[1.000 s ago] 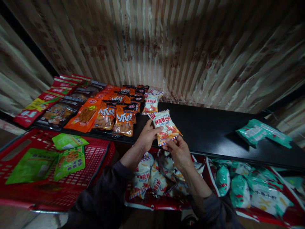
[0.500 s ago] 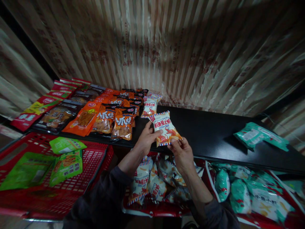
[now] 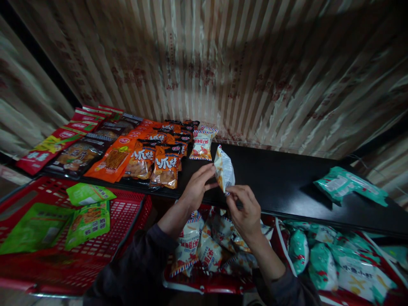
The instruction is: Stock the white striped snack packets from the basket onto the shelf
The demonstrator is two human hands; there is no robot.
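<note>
A small white and orange snack bag (image 3: 224, 169) is held edge-on above the front of a black shelf (image 3: 270, 172). My right hand (image 3: 245, 209) pinches its lower end between thumb and fingers. On the bag's left side, my left hand (image 3: 198, 187) has its fingers apart, the fingertips at the bag's edge. Behind them, a similar white bag (image 3: 202, 144) lies on the shelf, beside orange and black snack bags (image 3: 165, 166). Below my hands, a red basket (image 3: 191, 285) holds several more white bags.
Red, brown and orange packets (image 3: 111, 159) line the shelf's left part. Two teal bags (image 3: 350, 185) lie at its right. A red basket (image 3: 127, 216) with green packets stands at lower left, and teal bags (image 3: 321, 263) fill one at lower right. A striped curtain (image 3: 204, 63) hangs behind.
The held bag has turned from facing the camera to edge-on, showing its side and back. The fingers of my left hand have opened and straightened, while my right hand still pinches the bag.
</note>
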